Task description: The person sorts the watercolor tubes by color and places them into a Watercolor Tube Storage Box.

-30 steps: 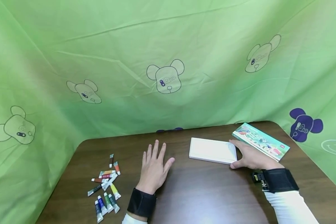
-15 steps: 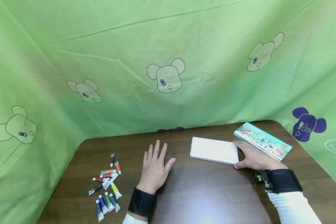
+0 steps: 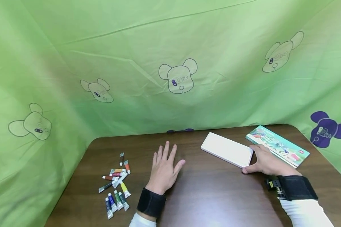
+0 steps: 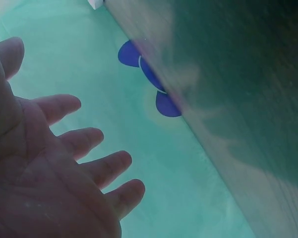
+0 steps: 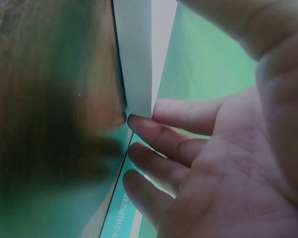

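Head view: I see the white box on the table, long axis slanting away leftward from the nearer right hand, which grips its end; left wrist: left hand spread, holding nothing; right wrist: fingers touching the box's corner.

In the head view the right hand hides part of the teal box, and any lettering on the paint tubes is too small to read. Both white sleeves run off the bottom. The left-wrist view crops the left hand and a white sliver (too little shows to name it); the right-wrist view cuts off the white box above.
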A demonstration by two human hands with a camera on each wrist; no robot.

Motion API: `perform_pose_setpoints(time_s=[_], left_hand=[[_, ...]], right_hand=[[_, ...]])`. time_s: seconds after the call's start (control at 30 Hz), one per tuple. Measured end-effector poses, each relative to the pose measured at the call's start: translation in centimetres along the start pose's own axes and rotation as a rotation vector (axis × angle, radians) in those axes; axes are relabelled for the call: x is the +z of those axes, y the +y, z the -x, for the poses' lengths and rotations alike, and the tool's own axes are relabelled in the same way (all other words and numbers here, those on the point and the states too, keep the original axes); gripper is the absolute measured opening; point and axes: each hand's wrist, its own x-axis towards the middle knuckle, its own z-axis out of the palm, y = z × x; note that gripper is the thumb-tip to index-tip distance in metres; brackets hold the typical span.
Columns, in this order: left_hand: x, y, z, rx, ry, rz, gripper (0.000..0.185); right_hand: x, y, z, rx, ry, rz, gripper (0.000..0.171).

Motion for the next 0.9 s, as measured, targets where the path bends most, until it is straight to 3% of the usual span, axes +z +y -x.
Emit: perform_pose_setpoints(time_s=[0.13,0.33,0.47,0.67,0.9], left_hand=[[0.0,-0.3,0.2,-0.021,-0.016,-0.029,0.070],[-0.1,0.0,-0.4,0.008,-0.046,-0.075,0.070],[-0.4,-1.0,-0.4,0.003,-0.061,-0.109,0.069],[-2.8,-5.0,0.5,-0.023,-0.050,-0.133,0.062],[-7.0,-11.8,3.3,0.066,0.093,-0.238,0.037]], right_hand=[[0.2,0.1,-0.8,-0.025,-0.010,0.019,0.117],[-0.2,1.1,-1.2,-0.037,-0.037,0.045,0.111],[-0.1,1.6,-1.3,-0.034,-0.054,0.060,0.112],[0.2,2.1,-1.4,-0.048,-0.044,0.063,0.114],[0.5,2.5,-2.2,-0.042,-0.051,0.069,0.118]])
